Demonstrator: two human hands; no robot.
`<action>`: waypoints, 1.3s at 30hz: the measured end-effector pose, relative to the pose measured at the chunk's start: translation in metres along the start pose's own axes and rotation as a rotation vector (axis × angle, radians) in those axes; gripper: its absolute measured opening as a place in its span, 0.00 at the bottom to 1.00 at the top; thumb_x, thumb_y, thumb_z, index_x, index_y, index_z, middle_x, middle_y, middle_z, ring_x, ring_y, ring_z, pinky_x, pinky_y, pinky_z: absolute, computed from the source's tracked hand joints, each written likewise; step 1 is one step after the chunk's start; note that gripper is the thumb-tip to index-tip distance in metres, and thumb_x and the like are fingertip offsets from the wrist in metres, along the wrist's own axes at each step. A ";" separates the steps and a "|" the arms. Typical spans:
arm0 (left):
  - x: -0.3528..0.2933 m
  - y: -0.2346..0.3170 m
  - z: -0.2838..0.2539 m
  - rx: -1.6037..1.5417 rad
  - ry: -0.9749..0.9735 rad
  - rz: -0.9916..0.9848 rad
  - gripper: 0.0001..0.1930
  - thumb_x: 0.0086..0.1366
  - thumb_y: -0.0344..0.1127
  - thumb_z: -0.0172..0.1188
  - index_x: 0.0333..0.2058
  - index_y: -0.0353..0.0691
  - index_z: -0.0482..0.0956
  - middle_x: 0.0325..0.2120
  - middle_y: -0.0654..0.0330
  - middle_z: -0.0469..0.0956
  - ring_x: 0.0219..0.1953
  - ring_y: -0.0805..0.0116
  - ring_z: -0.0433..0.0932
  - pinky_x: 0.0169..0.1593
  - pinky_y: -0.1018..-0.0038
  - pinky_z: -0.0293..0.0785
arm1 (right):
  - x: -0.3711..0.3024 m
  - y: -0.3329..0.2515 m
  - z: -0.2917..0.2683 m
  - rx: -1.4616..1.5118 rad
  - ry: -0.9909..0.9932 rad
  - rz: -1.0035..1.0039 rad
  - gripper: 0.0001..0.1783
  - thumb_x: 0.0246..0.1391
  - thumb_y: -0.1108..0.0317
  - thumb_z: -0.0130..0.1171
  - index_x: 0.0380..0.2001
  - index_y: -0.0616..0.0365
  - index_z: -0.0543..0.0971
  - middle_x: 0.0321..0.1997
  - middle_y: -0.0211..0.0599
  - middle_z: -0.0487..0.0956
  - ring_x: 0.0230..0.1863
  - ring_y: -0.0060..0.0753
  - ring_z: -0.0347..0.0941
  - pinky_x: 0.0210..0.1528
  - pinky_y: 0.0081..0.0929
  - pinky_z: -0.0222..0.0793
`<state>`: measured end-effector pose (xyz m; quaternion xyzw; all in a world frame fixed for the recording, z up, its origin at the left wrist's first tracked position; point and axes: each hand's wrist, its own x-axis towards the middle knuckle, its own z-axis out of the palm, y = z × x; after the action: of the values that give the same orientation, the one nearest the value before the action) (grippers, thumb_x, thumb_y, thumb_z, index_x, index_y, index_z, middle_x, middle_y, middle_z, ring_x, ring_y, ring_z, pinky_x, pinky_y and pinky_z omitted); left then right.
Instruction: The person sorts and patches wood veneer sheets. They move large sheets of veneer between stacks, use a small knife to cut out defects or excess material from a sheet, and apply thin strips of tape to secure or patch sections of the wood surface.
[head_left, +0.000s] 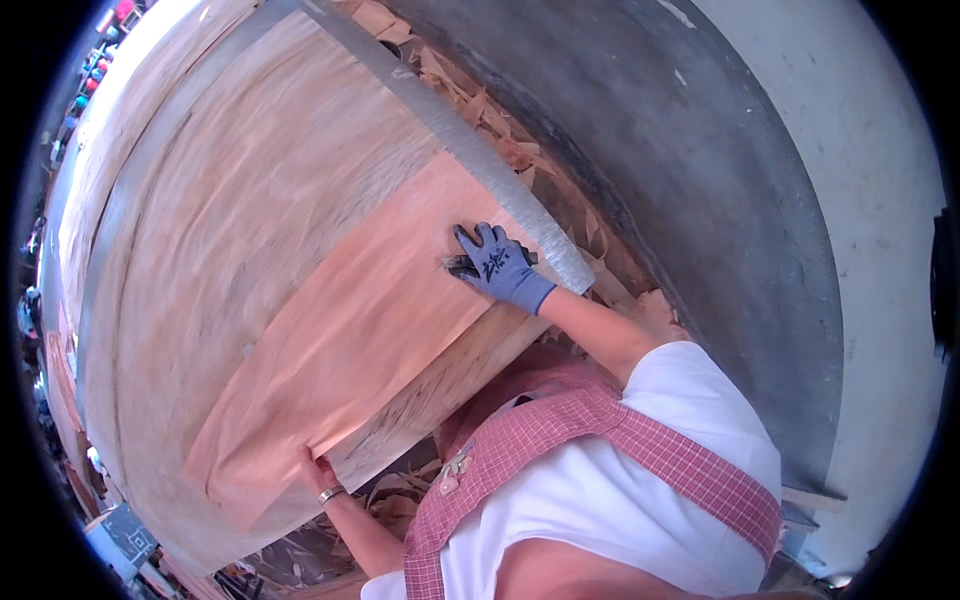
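salmon-pink veneer sheet [340, 310] lying across paler veneer [230, 200]

the sheet is slanting beneath two hands, its upper end reaching a grey metal strip [475, 170]. it is showing a warm, fairly even tone, soft ripples and a brighter fold near the bare left hand [318, 475]. the hands are resting well apart: the left is touching the near edge, the gloved right hand [500, 260] is spreading fingers over the upper part, partly covering a small dark object [533, 259]. whether either is gripping, i cannot tell.

The thin sheet [350, 310] is salmon-pink, the wood surface [230, 200] pale tan with darker streaks, the glove [512, 278] blue-grey and black, the apron [530, 435] red with pale checks, the shirt [600, 510] white.
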<state>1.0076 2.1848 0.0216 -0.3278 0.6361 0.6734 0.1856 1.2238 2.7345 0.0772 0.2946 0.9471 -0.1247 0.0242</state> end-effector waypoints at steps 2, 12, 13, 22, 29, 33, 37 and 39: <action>0.009 -0.001 -0.008 -0.001 0.000 0.003 0.05 0.68 0.33 0.59 0.40 0.40 0.79 0.35 0.61 0.83 0.34 0.69 0.82 0.32 0.77 0.80 | -0.001 0.003 0.002 0.020 0.022 -0.016 0.42 0.56 0.40 0.55 0.67 0.52 0.62 0.53 0.50 0.66 0.50 0.50 0.68 0.43 0.48 0.75; 0.020 0.010 0.000 -0.036 0.116 0.059 0.08 0.69 0.33 0.58 0.42 0.35 0.76 0.36 0.56 0.82 0.36 0.63 0.82 0.38 0.69 0.84 | 0.003 0.000 0.004 0.023 0.032 -0.060 0.43 0.57 0.41 0.56 0.66 0.57 0.62 0.51 0.49 0.66 0.49 0.50 0.68 0.45 0.46 0.73; 0.021 0.008 -0.007 -0.061 0.138 0.066 0.09 0.69 0.33 0.57 0.43 0.35 0.76 0.37 0.55 0.82 0.36 0.62 0.82 0.38 0.69 0.84 | 0.004 -0.002 0.005 0.028 0.045 -0.077 0.42 0.57 0.41 0.55 0.66 0.57 0.62 0.51 0.49 0.67 0.49 0.50 0.68 0.45 0.47 0.73; -0.091 -0.026 0.192 1.343 0.042 1.147 0.36 0.67 0.48 0.55 0.68 0.39 0.54 0.68 0.51 0.52 0.70 0.56 0.48 0.70 0.56 0.43 | 0.005 -0.002 0.003 0.023 -0.032 -0.052 0.43 0.57 0.41 0.56 0.66 0.59 0.62 0.56 0.56 0.66 0.51 0.57 0.68 0.49 0.48 0.72; -0.082 -0.053 0.241 1.316 -0.008 1.169 0.40 0.65 0.51 0.54 0.71 0.44 0.51 0.72 0.55 0.48 0.75 0.56 0.41 0.73 0.52 0.34 | 0.027 -0.022 -0.001 0.154 0.038 -0.271 0.23 0.58 0.64 0.52 0.55 0.62 0.67 0.53 0.57 0.69 0.54 0.57 0.68 0.53 0.45 0.70; -0.084 -0.051 0.243 1.290 0.020 1.167 0.38 0.65 0.48 0.54 0.70 0.47 0.53 0.71 0.54 0.51 0.73 0.54 0.46 0.72 0.49 0.39 | 0.046 -0.095 0.041 -0.075 -0.111 -0.625 0.18 0.56 0.68 0.53 0.50 0.61 0.69 0.35 0.45 0.79 0.35 0.44 0.80 0.30 0.43 0.77; -0.088 -0.043 0.253 1.409 0.084 1.162 0.33 0.67 0.45 0.53 0.69 0.52 0.58 0.67 0.51 0.58 0.70 0.50 0.54 0.70 0.47 0.44 | 0.063 -0.168 0.055 -0.325 -0.052 -0.670 0.17 0.55 0.69 0.53 0.49 0.57 0.70 0.22 0.35 0.80 0.20 0.37 0.81 0.14 0.44 0.70; -0.085 -0.042 0.254 1.441 0.114 1.193 0.29 0.68 0.45 0.53 0.67 0.52 0.62 0.66 0.50 0.59 0.68 0.47 0.56 0.69 0.45 0.48 | 0.063 -0.172 0.046 -0.359 -0.173 -0.664 0.18 0.56 0.69 0.52 0.51 0.56 0.69 0.23 0.37 0.81 0.22 0.37 0.81 0.14 0.43 0.70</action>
<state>1.0444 2.4526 0.0427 0.2141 0.9711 0.0839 -0.0637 1.0731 2.6210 0.0634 -0.0485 0.9922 0.0174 0.1137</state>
